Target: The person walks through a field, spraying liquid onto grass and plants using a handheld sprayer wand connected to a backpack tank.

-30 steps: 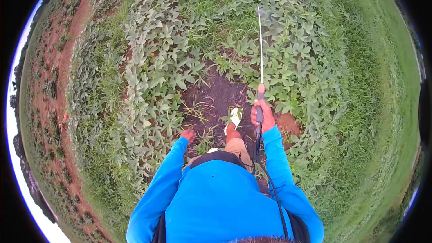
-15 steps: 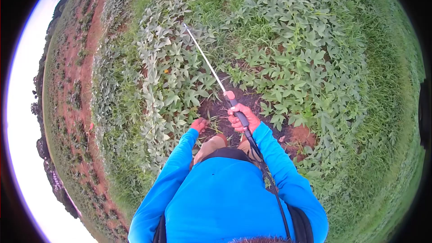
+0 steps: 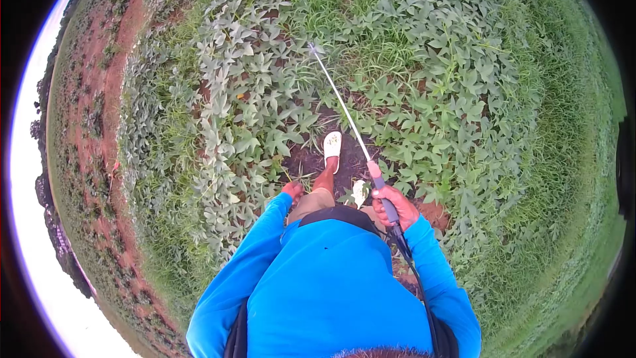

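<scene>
My right hand (image 3: 396, 207) is wrapped around the grey handle of a sprayer lance (image 3: 344, 111). Its pale metal tube slants up and left over the leaves, with a faint haze at the tip. A black hose (image 3: 414, 268) runs from the handle down along my right side. Near my left thigh, my left hand (image 3: 293, 190) hangs with its fingers curled in; nothing shows in it. Broad-leaved plants (image 3: 258, 93) lie in front of me and beside both hands.
Dark bare soil (image 3: 306, 159) lies between the plants, with my foot in a white clog (image 3: 332, 146) on it. Another white clog (image 3: 359, 192) shows partly. Tall grass (image 3: 563, 132) grows to the right; reddish earth (image 3: 116, 99) lies far left.
The lance and my right hand have moved to the right and slightly nearer my body. A white-clogged foot has come forward into view on the soil. My left hand has lowered slightly.
</scene>
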A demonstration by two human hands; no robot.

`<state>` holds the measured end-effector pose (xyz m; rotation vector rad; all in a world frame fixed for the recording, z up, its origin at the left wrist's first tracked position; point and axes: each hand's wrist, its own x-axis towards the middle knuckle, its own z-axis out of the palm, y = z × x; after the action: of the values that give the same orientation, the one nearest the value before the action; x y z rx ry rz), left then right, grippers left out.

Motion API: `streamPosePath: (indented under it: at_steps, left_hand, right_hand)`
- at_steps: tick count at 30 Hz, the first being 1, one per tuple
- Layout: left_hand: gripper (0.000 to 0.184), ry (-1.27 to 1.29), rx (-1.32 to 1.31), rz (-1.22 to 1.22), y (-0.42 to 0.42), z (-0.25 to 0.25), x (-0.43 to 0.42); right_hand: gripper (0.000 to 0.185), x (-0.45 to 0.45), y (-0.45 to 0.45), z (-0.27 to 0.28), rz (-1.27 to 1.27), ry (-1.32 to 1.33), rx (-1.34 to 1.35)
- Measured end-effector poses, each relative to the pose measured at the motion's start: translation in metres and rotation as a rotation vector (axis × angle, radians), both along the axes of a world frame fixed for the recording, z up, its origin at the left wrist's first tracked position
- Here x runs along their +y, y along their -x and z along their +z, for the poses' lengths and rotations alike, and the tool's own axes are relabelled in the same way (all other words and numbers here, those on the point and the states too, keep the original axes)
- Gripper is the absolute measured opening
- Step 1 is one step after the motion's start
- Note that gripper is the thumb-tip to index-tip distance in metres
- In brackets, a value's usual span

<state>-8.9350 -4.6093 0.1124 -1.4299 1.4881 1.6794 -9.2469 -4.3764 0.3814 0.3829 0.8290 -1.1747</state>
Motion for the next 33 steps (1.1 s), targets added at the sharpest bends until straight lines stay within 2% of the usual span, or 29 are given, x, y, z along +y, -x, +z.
streamPosePath:
  at_steps: [2,7,10,12,14,16,18,20,22,24,30,33]
  left_hand:
    - [0.032,0.018,-0.001,-0.055,0.023,-0.013,-0.013]
    - [0.027,0.003,0.094,0.045,0.098,-0.027,-0.066]
    - [0.028,0.024,0.158,0.089,0.139,0.001,-0.101]
    - [0.028,0.024,0.209,0.100,0.152,-0.005,-0.123]
    - [0.029,0.026,0.263,0.102,0.160,-0.008,-0.137]
    - [0.026,0.072,0.295,0.138,0.159,-0.010,-0.147]
    - [0.027,0.014,0.308,0.201,0.151,-0.013,-0.152]
    - [0.029,0.048,0.121,0.096,0.143,-0.017,-0.157]
    - [0.027,0.020,0.114,0.135,0.130,-0.016,-0.154]
    - [0.026,-0.008,-0.007,0.130,0.117,-0.017,-0.152]
    - [0.025,-0.151,-0.015,0.278,0.088,-0.029,-0.151]
    - [0.023,-0.149,0.023,0.286,0.086,-0.037,-0.156]
  right_hand:
    - [0.021,0.005,0.016,0.006,-0.039,-0.083,0.016]
    - [0.019,-0.014,0.053,0.021,-0.176,-0.270,0.081]
    - [0.019,-0.049,0.070,0.013,-0.249,-0.249,0.106]
    - [0.018,-0.077,0.082,0.005,-0.245,-0.256,0.122]
    - [0.019,-0.107,0.095,-0.003,-0.201,-0.129,0.028]
    - [0.019,-0.141,0.103,-0.004,-0.158,-0.088,0.031]
    - [0.019,-0.173,0.107,-0.005,-0.091,0.048,-0.069]
    - [0.019,-0.205,0.108,-0.003,-0.039,0.084,-0.084]
    - [0.019,-0.234,0.109,-0.006,0.008,0.117,-0.101]
    - [0.019,-0.261,0.111,-0.009,0.064,0.202,-0.112]
    - [0.019,-0.307,0.120,-0.001,0.053,0.145,0.003]
    - [0.020,-0.306,0.129,0.003,-0.029,0.032,0.167]
